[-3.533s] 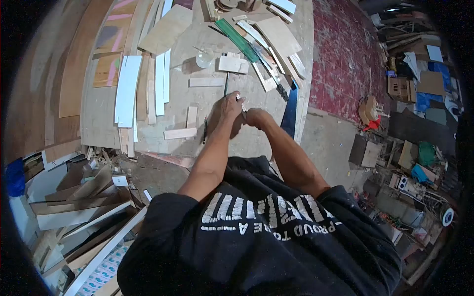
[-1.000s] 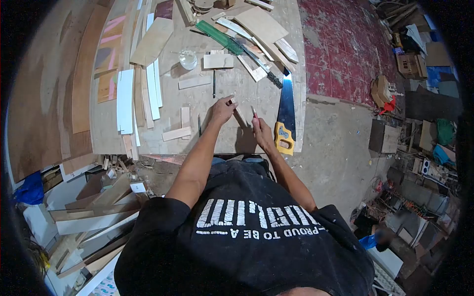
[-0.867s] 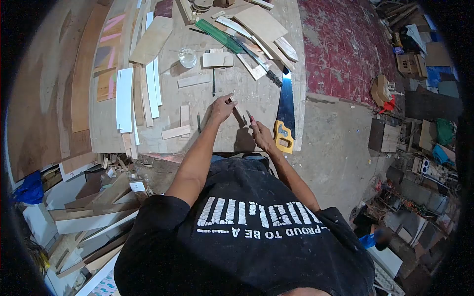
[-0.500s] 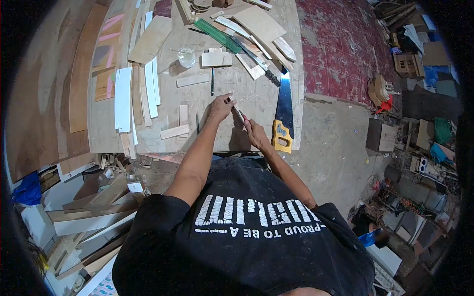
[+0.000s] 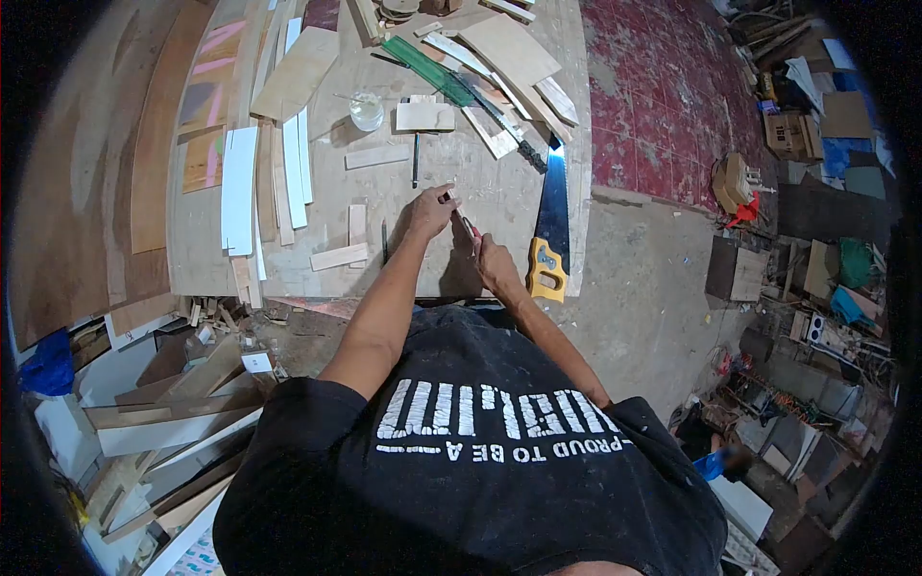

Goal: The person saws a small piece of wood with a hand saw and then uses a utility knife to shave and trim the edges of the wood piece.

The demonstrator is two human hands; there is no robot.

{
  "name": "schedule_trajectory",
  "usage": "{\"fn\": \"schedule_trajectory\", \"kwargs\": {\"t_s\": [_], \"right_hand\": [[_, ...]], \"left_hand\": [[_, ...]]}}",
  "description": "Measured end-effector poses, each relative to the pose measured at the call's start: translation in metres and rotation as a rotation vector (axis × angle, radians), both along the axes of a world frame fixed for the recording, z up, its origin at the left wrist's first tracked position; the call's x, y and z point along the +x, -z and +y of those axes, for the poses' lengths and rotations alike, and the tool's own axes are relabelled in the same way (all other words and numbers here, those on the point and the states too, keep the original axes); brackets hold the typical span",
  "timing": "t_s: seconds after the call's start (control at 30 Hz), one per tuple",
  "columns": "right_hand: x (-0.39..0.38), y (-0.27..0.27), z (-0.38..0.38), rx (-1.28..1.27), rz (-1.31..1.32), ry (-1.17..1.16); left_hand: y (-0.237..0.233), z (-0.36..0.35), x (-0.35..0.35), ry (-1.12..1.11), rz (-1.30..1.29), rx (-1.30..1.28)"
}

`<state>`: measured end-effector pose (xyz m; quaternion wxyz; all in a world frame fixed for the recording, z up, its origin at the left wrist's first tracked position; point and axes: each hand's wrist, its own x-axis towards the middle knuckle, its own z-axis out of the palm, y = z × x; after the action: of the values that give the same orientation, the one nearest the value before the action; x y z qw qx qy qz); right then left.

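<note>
Over the worktable, my right hand [image 5: 497, 265] is closed round a slim red-handled tool [image 5: 469, 227], its narrow pale end pointing up and left; it looks like a knife. My left hand [image 5: 429, 211] is pinched at that far end, on something too small to make out. Just beyond the left hand lies a dark pencil [image 5: 416, 161], near a small wooden block [image 5: 424, 116]. Two thin wood strips [image 5: 340, 256] rest to the left of my left forearm. To the right of my right hand is a handsaw [image 5: 551, 226] with a yellow handle.
A glass jar [image 5: 366, 113] of cloudy liquid stands on the worktable [image 5: 317, 279]. Beyond it lie a green strip [image 5: 423, 67] and several boards. White strips [image 5: 239, 192] line the left side. Offcuts [image 5: 173, 413] heap on the floor at left; boxes [image 5: 792, 134] clutter the right.
The view has shifted slightly. Both hands stay close together at the tool, with hardly any movement; the right hand's grip looks slightly turned.
</note>
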<state>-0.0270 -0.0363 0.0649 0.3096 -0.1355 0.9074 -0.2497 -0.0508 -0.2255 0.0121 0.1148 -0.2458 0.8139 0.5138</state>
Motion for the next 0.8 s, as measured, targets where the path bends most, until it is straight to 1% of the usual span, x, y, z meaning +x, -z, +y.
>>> {"fn": "schedule_trajectory", "kwargs": {"t_s": [0.03,0.17,0.27,0.37,0.43,0.5,0.57,0.63,0.7,0.77,0.8], "right_hand": [[0.001,-0.001,-0.002,0.042,0.021,-0.012],[0.002,-0.012,-0.012,0.083,0.032,-0.029],[0.0,-0.018,-0.018,0.104,-0.014,-0.018],[-0.003,-0.019,-0.021,0.136,-0.031,-0.035],[-0.009,-0.014,-0.022,0.177,-0.086,-0.052],[-0.007,-0.011,-0.02,0.194,-0.107,-0.031],[-0.015,-0.006,-0.021,0.207,-0.117,-0.005],[-0.021,-0.001,-0.02,0.149,-0.067,-0.09],[-0.023,-0.005,-0.023,0.181,-0.079,-0.099],[-0.008,-0.015,-0.025,0.215,-0.052,0.033],[-0.008,-0.021,-0.025,0.222,-0.059,0.018]], "left_hand": [[0.002,0.0,0.0,-0.002,-0.001,0.002],[-0.001,-0.001,0.001,0.013,-0.002,-0.009],[-0.007,-0.001,0.0,0.015,0.003,-0.023],[-0.005,-0.001,0.001,0.013,-0.005,-0.034],[-0.002,-0.003,-0.005,0.019,-0.017,-0.032],[0.003,-0.001,0.001,-0.009,0.051,0.014],[0.009,-0.001,0.0,-0.036,0.096,-0.021],[0.01,0.003,0.005,-0.049,0.139,-0.051],[0.009,0.002,0.002,-0.04,0.094,-0.021],[0.016,0.003,-0.002,-0.052,0.133,-0.033],[0.018,0.005,0.003,-0.055,0.158,-0.052]]}}
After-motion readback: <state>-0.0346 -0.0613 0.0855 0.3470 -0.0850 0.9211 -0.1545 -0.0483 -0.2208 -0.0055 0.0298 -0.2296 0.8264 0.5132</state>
